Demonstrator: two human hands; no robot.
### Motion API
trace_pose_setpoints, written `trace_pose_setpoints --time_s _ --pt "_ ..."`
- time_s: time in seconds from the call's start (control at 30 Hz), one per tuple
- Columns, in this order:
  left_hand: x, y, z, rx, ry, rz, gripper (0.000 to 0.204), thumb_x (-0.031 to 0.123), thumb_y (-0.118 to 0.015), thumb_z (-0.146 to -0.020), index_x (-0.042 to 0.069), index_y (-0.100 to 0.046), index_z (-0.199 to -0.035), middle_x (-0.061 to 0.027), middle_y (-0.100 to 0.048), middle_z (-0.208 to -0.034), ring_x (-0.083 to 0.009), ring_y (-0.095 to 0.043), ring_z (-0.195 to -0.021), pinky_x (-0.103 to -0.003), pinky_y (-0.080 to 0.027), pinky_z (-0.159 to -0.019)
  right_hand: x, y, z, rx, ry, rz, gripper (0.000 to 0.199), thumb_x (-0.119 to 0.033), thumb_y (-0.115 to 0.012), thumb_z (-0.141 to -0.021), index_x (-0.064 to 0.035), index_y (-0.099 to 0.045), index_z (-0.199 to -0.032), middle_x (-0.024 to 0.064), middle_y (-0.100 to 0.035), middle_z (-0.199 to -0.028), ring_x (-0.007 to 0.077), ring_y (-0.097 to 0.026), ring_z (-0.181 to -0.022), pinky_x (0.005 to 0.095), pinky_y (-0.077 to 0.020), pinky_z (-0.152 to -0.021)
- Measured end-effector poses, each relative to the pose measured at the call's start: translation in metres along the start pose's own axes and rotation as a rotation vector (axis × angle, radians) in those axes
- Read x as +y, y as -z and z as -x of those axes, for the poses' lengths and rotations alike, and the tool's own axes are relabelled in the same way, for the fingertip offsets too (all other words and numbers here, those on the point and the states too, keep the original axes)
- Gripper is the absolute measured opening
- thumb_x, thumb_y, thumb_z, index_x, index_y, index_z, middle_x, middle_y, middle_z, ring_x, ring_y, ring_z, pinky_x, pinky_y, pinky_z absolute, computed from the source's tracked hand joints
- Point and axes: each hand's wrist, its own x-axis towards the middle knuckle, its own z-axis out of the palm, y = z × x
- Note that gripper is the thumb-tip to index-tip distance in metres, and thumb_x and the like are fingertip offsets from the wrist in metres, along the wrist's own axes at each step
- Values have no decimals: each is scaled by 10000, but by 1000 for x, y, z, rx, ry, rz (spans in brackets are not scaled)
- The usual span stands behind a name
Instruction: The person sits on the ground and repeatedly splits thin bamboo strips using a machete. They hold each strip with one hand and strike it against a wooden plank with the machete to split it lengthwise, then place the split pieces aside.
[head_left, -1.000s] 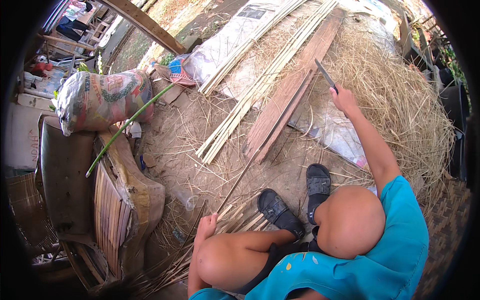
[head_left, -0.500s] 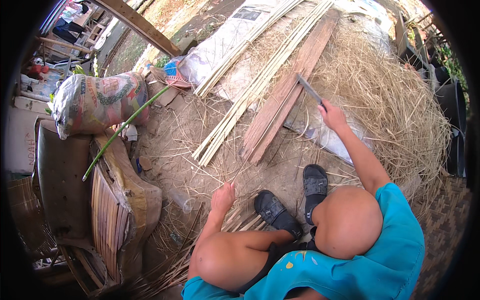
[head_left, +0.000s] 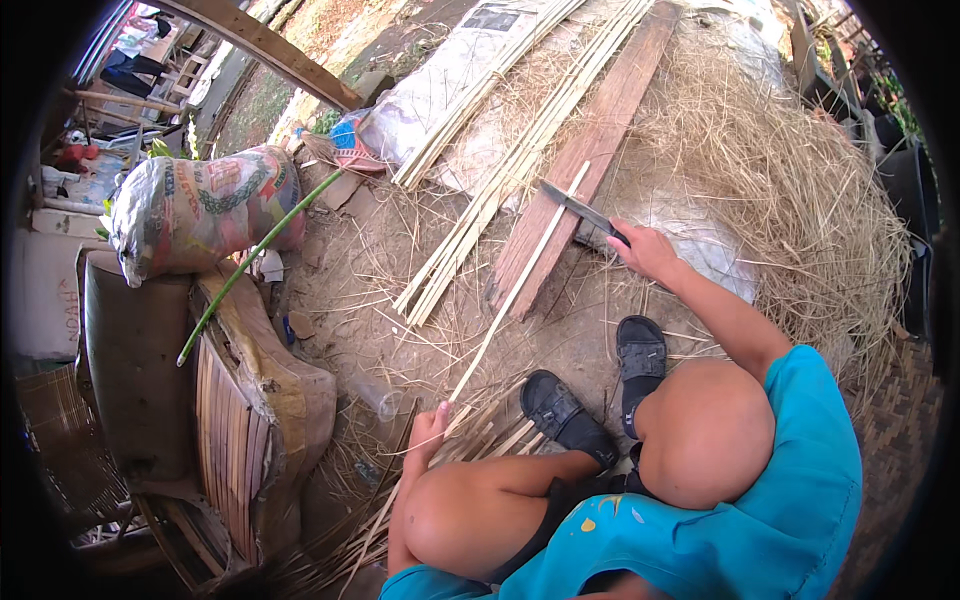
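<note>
Bamboo strip (head_left: 515,290) in left hand (head_left: 430,432) (knife (head_left: 585,213) in right hand (head_left: 648,250)).

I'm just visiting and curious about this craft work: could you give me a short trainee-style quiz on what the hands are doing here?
1. What does the right hand hold?
2. True or false: the left hand grips one end of a long bamboo strip.
3. The strip's far end lies over: A) the filled sack B) the wooden plank C) a black sandal.

Key: 1. a knife; 2. true; 3. B
</note>
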Motion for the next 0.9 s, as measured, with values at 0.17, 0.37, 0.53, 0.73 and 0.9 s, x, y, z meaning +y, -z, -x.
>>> trace_pose_setpoints --time_s 0.17,0.37,0.53,0.73,0.9 --pt "98 -32 -63 2 -173 130 568 470 -495 -1065 -15 -666 -824 -83 -616 -670 -153 -570 -631 -352 -470 -603 -33 -1 -4 -77 30 0 478 -515 -528 -1016 -176 -555 -1353 244 -705 -865 475 -695 -868 549 -561 -781" --pt "96 -32 -64 -49 -278 212 485 397 -500 -1080 -6 -667 -869 -51 -617 -683 -137 -563 -648 -333 -472 -622 52 51 -48 147 -286 -73 439 -456 -484 -1043 -127 -603 -1308 247 -710 -858 463 -694 -824 553 -543 -741" --pt "103 -43 -72 24 -287 68 489 392 -477 -1083 4 -622 -824 -161 -641 -686 -330 -640 -641 -455 -495 -629 -36 17 0 -63 98 -63 497 -494 -486 -1039 -151 -565 -1389 261 -695 -845 463 -699 -834 552 -554 -757" --pt "116 -54 -50 229 -415 -358 408 399 -385 -1087 35 -528 -972 -300 -666 -778 -542 -635 -724 -642 -494 -683 -40 -6 17 -110 179 74 429 -458 -499 -1039 -146 -572 -1325 256 -694 -823 463 -698 -831 571 -549 -710" --pt "114 -54 -44 201 -362 -329 420 380 -383 -1092 21 -573 -984 -336 -647 -809 -550 -639 -806 -646 -489 -737 7 53 -43 76 -6 -22 397 -440 -510 -1036 -105 -590 -1234 250 -698 -823 468 -695 -816 570 -549 -722"
